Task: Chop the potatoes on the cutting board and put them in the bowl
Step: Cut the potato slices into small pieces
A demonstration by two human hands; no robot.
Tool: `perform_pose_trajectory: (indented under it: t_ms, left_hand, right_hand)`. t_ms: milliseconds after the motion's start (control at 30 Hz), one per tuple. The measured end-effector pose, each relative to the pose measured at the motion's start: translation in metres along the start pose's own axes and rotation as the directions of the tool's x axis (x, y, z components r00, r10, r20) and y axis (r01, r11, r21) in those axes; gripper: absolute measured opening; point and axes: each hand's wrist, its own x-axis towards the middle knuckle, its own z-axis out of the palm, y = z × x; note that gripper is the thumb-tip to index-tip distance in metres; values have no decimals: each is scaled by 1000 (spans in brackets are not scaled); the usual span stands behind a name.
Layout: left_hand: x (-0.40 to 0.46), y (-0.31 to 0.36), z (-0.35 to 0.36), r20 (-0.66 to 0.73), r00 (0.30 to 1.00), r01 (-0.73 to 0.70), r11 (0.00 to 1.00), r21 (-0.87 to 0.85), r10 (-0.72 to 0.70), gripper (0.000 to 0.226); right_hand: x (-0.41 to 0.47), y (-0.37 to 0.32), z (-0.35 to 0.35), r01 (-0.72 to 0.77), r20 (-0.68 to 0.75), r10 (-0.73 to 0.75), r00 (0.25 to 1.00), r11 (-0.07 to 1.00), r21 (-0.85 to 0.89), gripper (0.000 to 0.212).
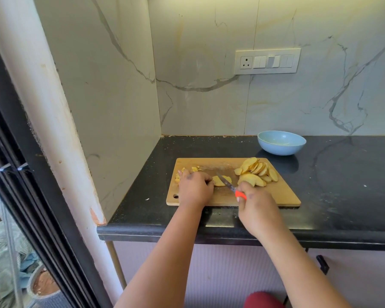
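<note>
A wooden cutting board (282,194) lies on the black counter. My left hand (195,188) holds a stack of potato slices (221,181) down at the board's middle with curled fingers. My right hand (256,204) grips a knife by its orange handle (240,194), and the blade (225,181) lies across those slices. A pile of larger potato slices (257,172) sits on the board's right part. Small chopped pieces (195,168) lie at the far left, partly hidden by my left hand. A light blue bowl (281,142) stands behind the board to the right.
The black counter (342,185) stretches right of the board. A marble side wall stands close on the left, and a switch panel (267,61) is on the back wall. The counter's front edge runs just below the board.
</note>
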Motion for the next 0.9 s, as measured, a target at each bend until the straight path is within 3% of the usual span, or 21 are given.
perform_pose_trajectory:
  t_ms: [300,467,633,733,833,900]
  left_hand:
    - [4,1,4,0,1000,-2,997,74,2,23]
    - [6,1,7,11,1000,10,994,111,-12,25]
    - [6,-1,10,-11,1000,-1,990,144,3,26]
    - [4,0,9,-26,1000,-12,991,137,16,26]
    - [0,2,8,-52,998,-23,993,118,29,24]
    - [-1,2,7,-66,997,-20,993,114,28,23]
  right_hand:
    - [5,-15,14,-6,96,10,995,999,-45,34]
    - [25,-34,5,3,178,20,984,992,-130,31]
    - [18,-34,-22,-52,342,136,930,968,-244,39]
    - [11,-16,-53,-37,407,158,899,956,-289,29]
    - [16,8,-80,-42,438,104,893,988,-149,10]
    - [27,23,-83,-105,348,91,933,994,20,7]
